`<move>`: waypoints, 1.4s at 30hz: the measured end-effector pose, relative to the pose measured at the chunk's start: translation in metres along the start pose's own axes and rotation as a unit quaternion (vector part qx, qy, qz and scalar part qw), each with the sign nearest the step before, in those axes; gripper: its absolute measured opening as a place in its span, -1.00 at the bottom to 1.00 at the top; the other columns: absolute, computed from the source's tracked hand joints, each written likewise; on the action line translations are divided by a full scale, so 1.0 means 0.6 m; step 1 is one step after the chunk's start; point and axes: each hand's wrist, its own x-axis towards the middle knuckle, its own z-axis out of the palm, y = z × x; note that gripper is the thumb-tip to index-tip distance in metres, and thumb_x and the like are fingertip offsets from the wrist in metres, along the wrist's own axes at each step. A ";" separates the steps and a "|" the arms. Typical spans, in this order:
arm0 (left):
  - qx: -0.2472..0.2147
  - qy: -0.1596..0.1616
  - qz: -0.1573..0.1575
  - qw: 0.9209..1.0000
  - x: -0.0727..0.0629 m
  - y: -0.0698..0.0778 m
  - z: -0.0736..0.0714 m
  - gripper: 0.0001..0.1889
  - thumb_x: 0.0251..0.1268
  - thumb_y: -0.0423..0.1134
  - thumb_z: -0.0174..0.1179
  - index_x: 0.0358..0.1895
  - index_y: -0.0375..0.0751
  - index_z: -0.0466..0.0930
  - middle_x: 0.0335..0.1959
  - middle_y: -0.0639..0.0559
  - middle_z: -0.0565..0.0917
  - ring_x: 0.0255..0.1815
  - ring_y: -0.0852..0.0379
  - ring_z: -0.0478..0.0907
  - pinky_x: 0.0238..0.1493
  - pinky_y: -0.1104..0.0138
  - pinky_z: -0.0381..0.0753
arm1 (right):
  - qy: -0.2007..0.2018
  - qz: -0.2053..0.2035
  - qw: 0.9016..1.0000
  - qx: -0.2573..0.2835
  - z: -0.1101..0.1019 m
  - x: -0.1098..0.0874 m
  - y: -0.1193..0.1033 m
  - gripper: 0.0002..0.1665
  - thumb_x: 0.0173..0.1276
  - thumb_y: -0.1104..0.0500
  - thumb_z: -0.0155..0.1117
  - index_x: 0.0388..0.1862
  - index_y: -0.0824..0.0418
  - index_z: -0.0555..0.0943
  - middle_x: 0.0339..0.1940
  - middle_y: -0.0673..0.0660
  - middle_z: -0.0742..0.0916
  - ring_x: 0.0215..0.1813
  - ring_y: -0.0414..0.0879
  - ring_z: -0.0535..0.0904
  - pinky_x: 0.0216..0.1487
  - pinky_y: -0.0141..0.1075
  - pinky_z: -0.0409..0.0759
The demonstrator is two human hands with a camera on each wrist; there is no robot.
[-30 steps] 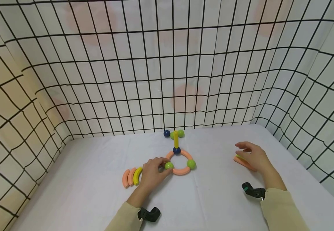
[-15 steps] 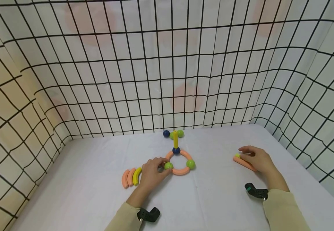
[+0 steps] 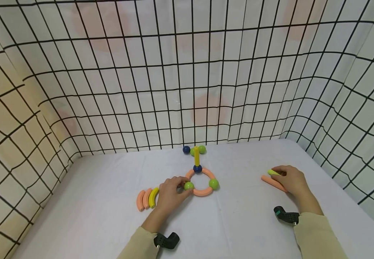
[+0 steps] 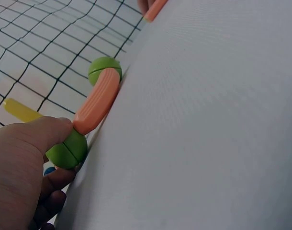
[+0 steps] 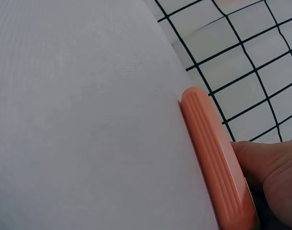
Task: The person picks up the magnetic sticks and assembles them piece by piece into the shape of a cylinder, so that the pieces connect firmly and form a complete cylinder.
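1. Head view: the left hand [image 3: 172,194] grips a glossy, round green ball [image 3: 189,186] between thumb and fingers. The ball belongs to a ring lying on the white cloth [image 3: 238,216], just right of that hand.
2. From the gripped ball, a curved orange rod [image 3: 203,192] leads to a second green ball [image 3: 214,184]. Farther from the hand, two more curved orange rods [image 3: 208,173] meet a dark blue ball [image 3: 197,168], with a straight yellow rod [image 3: 197,157] upright on it.
3. Just left of the left hand, two orange arcs [image 3: 144,199] and a yellow arc [image 3: 153,197] lie side by side.
4. The right hand [image 3: 291,180], well apart from the left, pinches a yellow-green rod [image 3: 273,172]; a straight orange rod [image 3: 273,183] lies just beside its fingers.
5. Left wrist view: the left thumb presses the grooved green ball, where the ribbed curved orange rod touches it.
6. Right wrist view: the straight orange rod, also ribbed, lies beside the right thumb; the other fingers are hidden.
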 end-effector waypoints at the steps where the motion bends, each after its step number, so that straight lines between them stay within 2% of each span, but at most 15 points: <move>1: 0.001 0.000 0.000 1.000 0.000 -0.001 0.000 -0.65 0.19 0.02 0.40 0.03 0.06 0.70 -0.28 0.16 0.63 -0.21 0.19 0.41 -0.12 0.24 0.22 | 0.000 0.001 1.000 0.000 0.000 0.000 0.000 -0.48 0.39 0.06 0.30 0.19 0.39 0.57 0.10 0.46 0.63 0.05 0.30 0.53 0.03 0.16 0.50; 5: 0.000 -0.002 -0.005 1.000 -0.002 -0.002 0.001 -0.65 0.19 0.03 0.40 0.03 0.06 0.70 -0.28 0.16 0.63 -0.22 0.20 0.39 -0.12 0.26 0.21 | 0.002 0.008 1.000 0.009 0.002 0.001 -0.001 -0.48 0.43 0.05 0.24 0.21 0.39 0.55 0.15 0.48 0.61 0.14 0.36 0.50 0.12 0.22 0.47; 11: 0.001 -0.006 -0.006 1.000 -0.002 -0.001 0.002 -0.64 0.20 0.03 0.39 0.05 0.09 0.69 -0.26 0.18 0.64 -0.21 0.21 0.39 -0.10 0.26 0.23 | 0.026 0.031 0.998 0.043 0.002 0.001 -0.003 -0.43 0.53 -0.04 0.10 0.30 0.33 0.47 0.14 0.43 0.60 0.09 0.28 0.51 0.00 0.12 0.49; 17: 0.002 -0.003 -0.002 1.000 0.000 -0.001 0.002 -0.64 0.20 0.03 0.39 0.04 0.08 0.69 -0.27 0.16 0.64 -0.21 0.19 0.40 -0.10 0.25 0.23 | 0.064 0.023 0.996 0.057 0.004 0.005 -0.005 -0.48 0.59 -0.06 0.01 0.33 0.24 0.43 0.19 0.42 0.60 0.19 0.34 0.49 0.09 0.24 0.47; 24: 0.005 -0.001 -0.001 1.000 0.000 -0.002 0.002 -0.64 0.19 0.03 0.40 0.04 0.07 0.69 -0.27 0.16 0.64 -0.21 0.19 0.40 -0.10 0.25 0.23 | 0.078 0.016 0.994 0.076 0.001 0.004 -0.011 -0.49 0.61 -0.08 -0.03 0.37 0.16 0.40 0.22 0.44 0.58 0.19 0.34 0.49 0.07 0.24 0.47; 28: 0.003 -0.002 -0.003 1.000 -0.001 -0.002 0.002 -0.64 0.19 0.03 0.40 0.04 0.07 0.69 -0.26 0.16 0.65 -0.21 0.19 0.40 -0.09 0.24 0.23 | 0.088 0.019 0.992 0.086 0.001 0.005 -0.017 -0.51 0.61 -0.07 -0.04 0.36 0.14 0.41 0.22 0.42 0.59 0.17 0.29 0.52 -0.01 0.08 0.53; 32: 0.005 0.000 -0.001 1.000 -0.001 -0.002 0.002 -0.65 0.19 0.02 0.40 0.04 0.08 0.69 -0.26 0.16 0.65 -0.21 0.20 0.40 -0.10 0.25 0.23 | 0.097 0.019 0.990 0.102 0.001 0.006 -0.023 -0.51 0.61 -0.07 -0.04 0.37 0.11 0.41 0.22 0.38 0.60 0.10 0.20 0.59 -0.15 -0.29 0.59; 36: 0.004 0.001 -0.003 1.000 -0.001 -0.002 0.002 -0.65 0.19 0.02 0.40 0.04 0.08 0.69 -0.26 0.17 0.64 -0.21 0.21 0.40 -0.11 0.26 0.22 | 0.107 0.003 0.986 0.126 0.001 0.006 -0.031 -0.51 0.60 -0.05 -0.01 0.40 0.10 0.39 0.25 0.37 0.59 0.06 0.20 0.65 -0.27 -0.64 0.54; 40: 0.001 0.001 -0.003 1.000 -0.001 -0.001 0.002 -0.65 0.19 0.01 0.40 0.04 0.08 0.69 -0.26 0.18 0.64 -0.22 0.20 0.39 -0.11 0.26 0.22 | 0.109 -0.013 0.984 0.138 0.005 0.009 -0.038 -0.49 0.59 0.00 0.03 0.42 0.15 0.38 0.24 0.37 0.59 0.09 0.23 0.65 -0.25 -0.66 0.57; 42: 0.001 0.001 -0.001 1.000 -0.001 -0.002 0.002 -0.65 0.19 0.01 0.40 0.04 0.07 0.69 -0.26 0.17 0.65 -0.23 0.19 0.40 -0.12 0.26 0.22 | 0.110 -0.020 0.985 0.128 0.008 0.010 -0.042 -0.48 0.58 0.02 0.06 0.41 0.20 0.39 0.23 0.35 0.61 0.13 0.21 0.62 -0.16 -0.50 0.67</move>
